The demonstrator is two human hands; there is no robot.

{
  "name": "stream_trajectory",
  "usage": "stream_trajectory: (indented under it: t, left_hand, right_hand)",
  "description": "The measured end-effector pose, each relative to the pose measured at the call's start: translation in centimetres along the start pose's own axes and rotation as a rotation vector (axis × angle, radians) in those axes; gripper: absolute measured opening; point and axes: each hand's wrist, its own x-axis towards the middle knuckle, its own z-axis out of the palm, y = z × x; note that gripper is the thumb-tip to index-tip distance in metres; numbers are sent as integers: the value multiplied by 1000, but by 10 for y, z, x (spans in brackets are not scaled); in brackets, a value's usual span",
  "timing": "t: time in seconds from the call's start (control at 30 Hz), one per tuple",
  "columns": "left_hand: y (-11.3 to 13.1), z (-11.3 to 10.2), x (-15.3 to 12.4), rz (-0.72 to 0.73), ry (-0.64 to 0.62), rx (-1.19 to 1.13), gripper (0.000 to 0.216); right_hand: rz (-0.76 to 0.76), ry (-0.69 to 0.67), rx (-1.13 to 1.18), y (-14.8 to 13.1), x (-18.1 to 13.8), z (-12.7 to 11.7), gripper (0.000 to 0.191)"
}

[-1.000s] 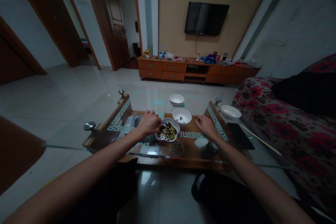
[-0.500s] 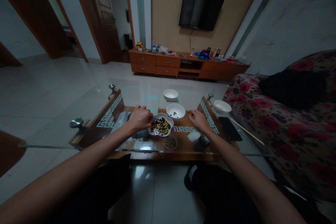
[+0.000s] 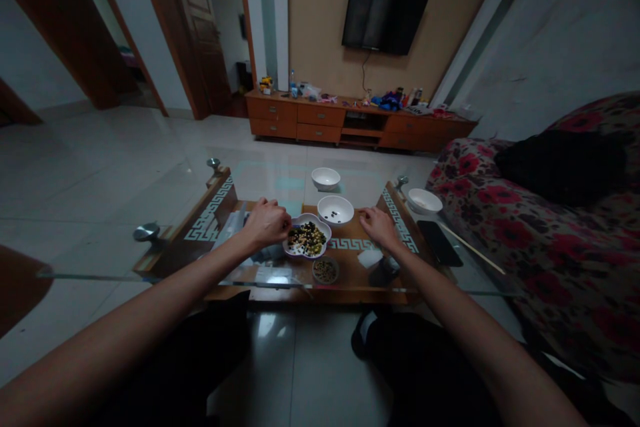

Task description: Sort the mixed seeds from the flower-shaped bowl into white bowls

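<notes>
My left hand [image 3: 271, 221] is closed at the left rim of a scalloped white dish [image 3: 327, 230]; whether it grips the rim or something small is hidden. Mixed black and pale beans [image 3: 307, 238] fill that dish. Just behind it stands a round white bowl [image 3: 335, 221] with a few black beans at the bottom. To the right of this bowl, my right hand [image 3: 379, 227] hovers or rests low over the glass, apart from the bowl. Its fingers are curled together, and anything between them is too small to see.
Another white bowl [image 3: 325, 179] stands farther back on the glass table [image 3: 125, 247]. At the right are a white bowl [image 3: 425, 201], a black phone-like slab [image 3: 440, 243] and a thin stick [image 3: 475, 250]. A round container of brownish bits [image 3: 325, 271] appears near the front edge.
The view has shifted very slightly. Both hands keep nearly the same places and closed shapes, and the bowls have not visibly moved.
</notes>
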Motion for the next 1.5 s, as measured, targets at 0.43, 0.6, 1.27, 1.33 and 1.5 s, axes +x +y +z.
stream_trajectory:
  t: [0.43,0.6,1.27,1.33,1.5]
  left_hand:
    - [-6,2,7,-166,77,-197,21]
    - [11,5,30,-181,220,-340,26]
    - [2,7,25,-209,-15,-185,18]
    - [6,3,21,-227,-55,-139,20]
    - [19,-2,22,-325,-199,-98,26]
  right_hand:
    - [1,15,-6,-2,1,1,37]
    - [17,-7,-6,-3,3,0,37]
    - [137,49,46,-8,1,-1,36]
    - [145,58,51,-7,0,-1,36]
    - [158,24,49,-9,1,-5,35]
